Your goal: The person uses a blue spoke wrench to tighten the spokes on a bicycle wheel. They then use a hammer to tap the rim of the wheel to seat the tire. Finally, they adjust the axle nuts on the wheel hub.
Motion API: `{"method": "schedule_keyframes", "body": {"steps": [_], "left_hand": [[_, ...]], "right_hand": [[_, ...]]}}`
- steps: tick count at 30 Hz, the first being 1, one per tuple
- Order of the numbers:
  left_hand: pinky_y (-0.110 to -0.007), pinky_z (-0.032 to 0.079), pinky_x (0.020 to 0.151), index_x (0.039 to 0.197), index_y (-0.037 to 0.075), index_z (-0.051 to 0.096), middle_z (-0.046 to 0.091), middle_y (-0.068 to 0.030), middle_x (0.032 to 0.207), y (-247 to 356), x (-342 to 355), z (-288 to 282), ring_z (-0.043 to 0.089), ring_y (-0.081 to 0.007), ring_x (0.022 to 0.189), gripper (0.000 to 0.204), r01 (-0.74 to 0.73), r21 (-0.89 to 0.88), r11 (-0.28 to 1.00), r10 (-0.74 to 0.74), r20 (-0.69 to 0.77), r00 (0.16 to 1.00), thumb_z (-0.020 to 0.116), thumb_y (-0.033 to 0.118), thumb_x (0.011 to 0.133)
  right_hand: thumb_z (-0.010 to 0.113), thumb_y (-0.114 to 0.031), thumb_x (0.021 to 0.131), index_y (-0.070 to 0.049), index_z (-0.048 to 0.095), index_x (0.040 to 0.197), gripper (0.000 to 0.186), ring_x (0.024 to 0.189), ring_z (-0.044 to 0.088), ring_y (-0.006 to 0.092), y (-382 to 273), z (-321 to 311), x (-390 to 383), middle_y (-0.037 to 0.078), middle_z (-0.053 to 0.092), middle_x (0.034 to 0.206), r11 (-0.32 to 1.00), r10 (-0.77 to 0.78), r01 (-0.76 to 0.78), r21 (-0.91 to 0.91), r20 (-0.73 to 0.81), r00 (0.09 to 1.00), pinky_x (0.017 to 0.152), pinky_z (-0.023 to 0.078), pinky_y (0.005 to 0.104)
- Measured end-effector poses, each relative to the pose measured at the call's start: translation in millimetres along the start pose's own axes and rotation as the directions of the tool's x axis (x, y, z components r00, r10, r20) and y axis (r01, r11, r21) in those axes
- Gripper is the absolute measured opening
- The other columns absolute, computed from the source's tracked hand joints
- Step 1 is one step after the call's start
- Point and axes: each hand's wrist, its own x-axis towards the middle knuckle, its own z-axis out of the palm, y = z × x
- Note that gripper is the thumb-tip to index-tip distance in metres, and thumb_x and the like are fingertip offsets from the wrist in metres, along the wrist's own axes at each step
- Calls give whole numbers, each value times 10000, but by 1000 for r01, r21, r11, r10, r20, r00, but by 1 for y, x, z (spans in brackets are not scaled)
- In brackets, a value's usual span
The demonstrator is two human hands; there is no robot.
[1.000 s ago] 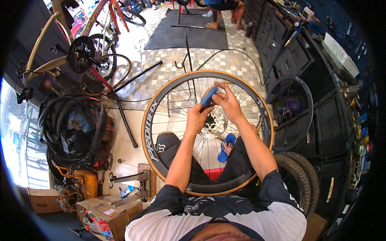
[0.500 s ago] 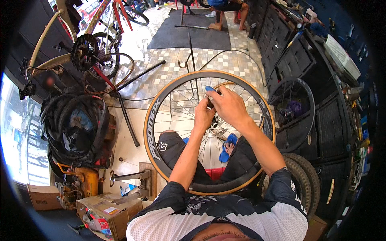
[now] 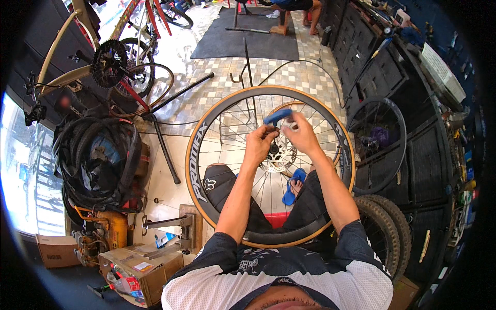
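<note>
A bicycle wheel [image 3: 237,94] with a tan-edged tyre, spokes and a disc rotor [image 3: 285,160] lies across my lap. My left hand [image 3: 258,145] is closed, pinching a small dark part above the hub [image 3: 274,148], which it partly hides. A blue-handled tool [image 3: 277,115] stands crosswise just over that part. The curled fingers of my right hand [image 3: 303,135] are at the tool's right end; their tips are slightly blurred.
Bicycles [image 3: 109,64] and coiled tyres [image 3: 88,155] crowd the left, above a yellow machine [image 3: 111,230] and cardboard box [image 3: 165,271]. Dark drawers [image 3: 377,72], another wheel [image 3: 399,150] and knobby tyres [image 3: 395,222] line the right. Someone's bare legs [image 3: 314,20] show beyond a mat [image 3: 217,41].
The blue tool has turned to lie more level across the view. My right hand has drawn back to the right since half a second ago, uncovering more of the tool and rotor.
</note>
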Motion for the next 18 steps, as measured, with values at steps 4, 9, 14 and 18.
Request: {"method": "schedule_keyframes", "body": {"steps": [4,9,14,18], "left_hand": [[-306,487,610,923,-1,695,681,-74,722,-8,2,-1,594,-113,667,218,-54,140,989,71,-122,990,856,121,841],[-247,418,594,855,31,642,611,17,736,-15,3,4,503,-57,683,119,-38,135,990,49,-85,995,744,-28,838],[-265,434,609,927,28,665,616,12,752,17,1,5,503,-73,675,148,34,105,994,-31,-35,999,786,27,842],[-300,502,666,1076,-11,722,722,-40,853,19,1,-13,615,-104,748,251,73,176,982,-88,79,993,788,60,845]], "right_hand": [[781,-204,887,-32,724,1163,330,1004,690,243,8,12,-10,104,715,1076,981,34,-55,185,116,993,867,524,363],[858,-237,834,-8,734,981,299,832,667,180,-12,19,-5,122,723,904,993,-14,9,120,42,999,767,522,327],[865,-235,830,-9,750,997,304,749,695,171,-14,14,-8,118,750,816,979,136,-136,154,11,991,718,539,325],[846,-202,847,-8,777,1040,282,783,734,186,-16,14,-7,149,779,872,984,47,-51,170,28,998,716,545,338]]}}
